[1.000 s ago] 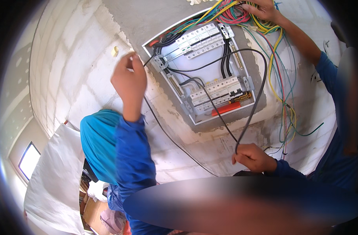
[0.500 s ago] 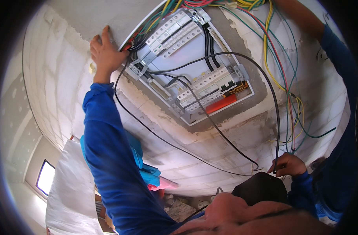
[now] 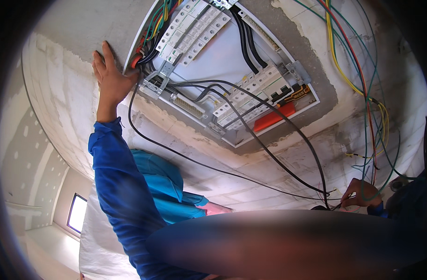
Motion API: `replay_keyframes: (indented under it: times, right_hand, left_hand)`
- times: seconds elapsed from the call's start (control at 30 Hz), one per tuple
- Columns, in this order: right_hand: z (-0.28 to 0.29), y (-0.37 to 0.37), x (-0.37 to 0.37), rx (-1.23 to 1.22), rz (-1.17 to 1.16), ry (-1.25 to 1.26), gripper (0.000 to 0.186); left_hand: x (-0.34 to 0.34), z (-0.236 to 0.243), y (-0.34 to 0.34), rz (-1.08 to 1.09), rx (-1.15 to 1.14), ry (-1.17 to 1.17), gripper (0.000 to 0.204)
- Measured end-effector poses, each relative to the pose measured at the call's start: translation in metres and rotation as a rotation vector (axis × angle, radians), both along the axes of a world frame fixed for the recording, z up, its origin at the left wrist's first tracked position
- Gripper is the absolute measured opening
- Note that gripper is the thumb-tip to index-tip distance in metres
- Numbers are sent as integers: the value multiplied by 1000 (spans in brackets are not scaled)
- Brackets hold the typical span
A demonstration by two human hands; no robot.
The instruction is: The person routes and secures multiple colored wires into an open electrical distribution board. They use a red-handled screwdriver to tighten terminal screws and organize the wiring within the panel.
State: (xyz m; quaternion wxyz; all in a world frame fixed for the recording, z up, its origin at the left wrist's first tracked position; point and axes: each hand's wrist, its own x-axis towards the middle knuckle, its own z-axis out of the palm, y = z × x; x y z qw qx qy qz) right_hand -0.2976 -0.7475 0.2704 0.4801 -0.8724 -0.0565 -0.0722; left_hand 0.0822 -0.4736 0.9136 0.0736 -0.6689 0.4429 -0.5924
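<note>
My left hand lies with fingers spread on the grey plaster beside the open electrical panel, its thumb at the frame near an orange piece. It grips nothing that shows. My right hand is out of view; a dark blue sleeve shows at the right edge. Lower right, another person's hand pinches thin dark wires. Black cables run from the panel down toward that hand. Inside the panel sit an upper breaker row, a lower breaker row and a red block.
Yellow, red and green wires hang at the right. A turquoise cloth hangs below my left arm. White sheeting and a window are at lower left. A large blurred patch covers the bottom.
My view has moved closer to the panel. The raised blue-sleeved arm at upper right has left view. The cable loop hangs lower; my left hand stays at the panel edge.
</note>
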Motion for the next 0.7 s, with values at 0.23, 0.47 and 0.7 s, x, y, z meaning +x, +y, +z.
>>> replay_keyframes:
  times: [0.23,0.47,0.7]
  right_hand:
    - [94,5,2,217,-301,19,23]
    - [225,27,23,676,-415,-785,30]
    - [284,27,-6,171,-459,-775,47]
  left_hand:
    - [-6,-7,-2,69,-4,-35,146]
    - [-2,-10,-9,29,-45,-17,148]
    - [-7,-16,-11,60,-109,36,144]
